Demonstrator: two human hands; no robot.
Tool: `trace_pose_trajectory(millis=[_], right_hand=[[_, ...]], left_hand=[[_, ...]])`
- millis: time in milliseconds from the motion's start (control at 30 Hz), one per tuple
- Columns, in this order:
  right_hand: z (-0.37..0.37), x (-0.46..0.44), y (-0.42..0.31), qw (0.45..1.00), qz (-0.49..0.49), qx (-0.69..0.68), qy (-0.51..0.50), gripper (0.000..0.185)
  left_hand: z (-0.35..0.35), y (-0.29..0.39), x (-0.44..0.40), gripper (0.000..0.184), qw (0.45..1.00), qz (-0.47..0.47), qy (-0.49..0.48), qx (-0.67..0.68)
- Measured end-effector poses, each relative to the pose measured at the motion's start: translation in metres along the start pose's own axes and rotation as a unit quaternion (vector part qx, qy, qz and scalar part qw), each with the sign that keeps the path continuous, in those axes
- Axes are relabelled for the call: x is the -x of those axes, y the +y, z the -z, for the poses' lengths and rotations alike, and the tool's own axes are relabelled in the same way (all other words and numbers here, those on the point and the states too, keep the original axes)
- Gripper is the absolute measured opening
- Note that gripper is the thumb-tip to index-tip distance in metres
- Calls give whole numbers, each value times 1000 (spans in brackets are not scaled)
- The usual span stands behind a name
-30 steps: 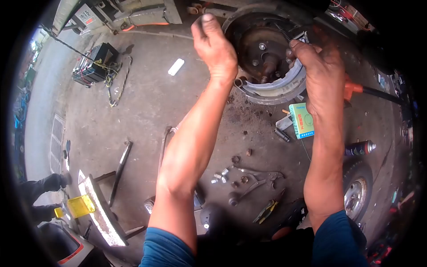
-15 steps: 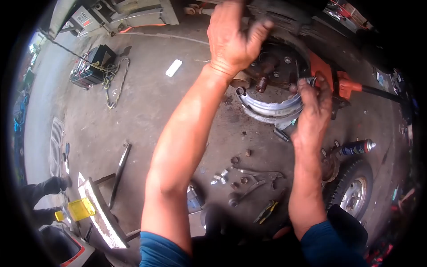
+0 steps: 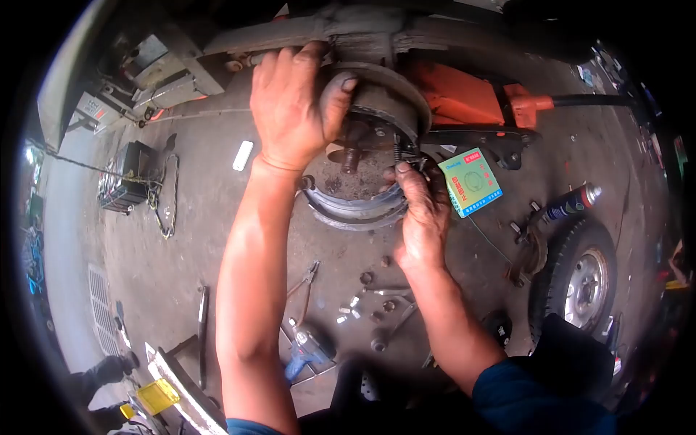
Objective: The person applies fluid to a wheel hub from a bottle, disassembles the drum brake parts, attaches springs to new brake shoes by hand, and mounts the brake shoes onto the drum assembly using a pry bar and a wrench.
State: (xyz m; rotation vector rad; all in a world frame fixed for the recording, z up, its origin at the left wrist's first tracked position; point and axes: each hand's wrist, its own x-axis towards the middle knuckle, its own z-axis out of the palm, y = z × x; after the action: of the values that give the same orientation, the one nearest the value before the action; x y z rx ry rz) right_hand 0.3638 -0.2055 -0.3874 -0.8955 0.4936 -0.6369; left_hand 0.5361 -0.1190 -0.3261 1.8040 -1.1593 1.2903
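My left hand (image 3: 293,109) is against the left side of the round brake drum backing (image 3: 384,90), thumb apart from the fingers and nothing seen in its grasp. My right hand (image 3: 423,210) is closed round the right end of a curved, silvery brake shoe (image 3: 355,210), which hangs below the hub. Near my right fingertips a small dark spring (image 3: 397,147) runs upward. A rusty spindle (image 3: 349,159) sticks out between my hands. The shoe's left end lies near my left wrist.
An orange jack (image 3: 464,94) stands right of the drum. Nearby are a green and yellow box (image 3: 471,181), a spray can (image 3: 573,203) and a wheel (image 3: 580,283). Nuts and tools (image 3: 391,304) lie below. A black battery (image 3: 127,177) sits left; another person's legs (image 3: 101,377) show lower left.
The view has shifted, showing the jack and box more fully. My left hand has come down onto the drum's left side. My right hand still holds the shoe, now lower beneath the hub.
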Motion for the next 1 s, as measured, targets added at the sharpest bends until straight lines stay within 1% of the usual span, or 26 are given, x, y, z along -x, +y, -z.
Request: trace_pose_trajectory(millis=[33,100,167,200,233,267,300,367,433,467,500,567,600,667,700,733,767,833,867,900,967,1000], right_hand=[[0,-2,3,1000,-15,-20,-3,39],[-5,-2,10,999,34,-14,7,22],[0,-9,15,998,-18,-57,12,24],[2,-14,16,996,-47,-72,11,23],[3,-16,17,993,-79,-89,8,23],[4,-17,16,995,-65,-70,-9,22],[2,-18,14,997,-58,-58,-7,23],[-1,-14,12,998,-52,-30,1,24],[5,-19,22,996,-53,-53,-43,27],[9,-21,25,995,-53,-61,-63,28],[10,-24,27,992,-49,-90,-73,28],[8,-26,28,983,-42,-150,-97,30],[9,-28,28,983,-49,-143,-106,30],[7,-23,18,990,-49,-87,-96,30],[10,-25,20,993,-51,-58,-93,33],[13,-27,23,994,-54,-29,-91,37],[16,-28,26,994,-57,0,-89,41],[19,-31,33,995,-70,49,-54,49],[19,-33,36,994,-65,78,-42,60],[21,-33,37,993,-48,106,-33,61],[18,-34,30,987,-10,160,-12,62],[19,-37,26,984,-16,172,-34,55]], left_hand=[[0,1,1,44,1000,1,-5,-12],[2,4,-1,44,1000,11,-23,-7],[14,11,-2,45,994,55,-88,-36],[21,19,2,48,992,99,-79,-9],[26,22,21,53,985,170,-22,23],[34,38,33,54,948,278,51,147],[45,41,60,51,902,375,71,201],[55,63,76,48,834,489,35,252],[58,69,79,47,801,541,-73,248],[59,67,75,43,771,565,-112,271],[57,69,71,37,751,583,-109,291],[51,67,74,34,742,584,-111,310],[54,68,72,31,752,571,-128,302],[54,72,70,26,729,590,-90,335],[53,74,68,24,717,598,-69,350],[55,74,63,24,713,602,-80,350],[54,72,61,21,723,601,-92,328],[52,69,63,17,747,589,-116,286],[46,70,69,17,774,561,-77,284],[45,72,71,19,786,540,-66,294],[43,75,77,19,812,540,-81,206],[44,74,77,18,807,548,-99,198]])
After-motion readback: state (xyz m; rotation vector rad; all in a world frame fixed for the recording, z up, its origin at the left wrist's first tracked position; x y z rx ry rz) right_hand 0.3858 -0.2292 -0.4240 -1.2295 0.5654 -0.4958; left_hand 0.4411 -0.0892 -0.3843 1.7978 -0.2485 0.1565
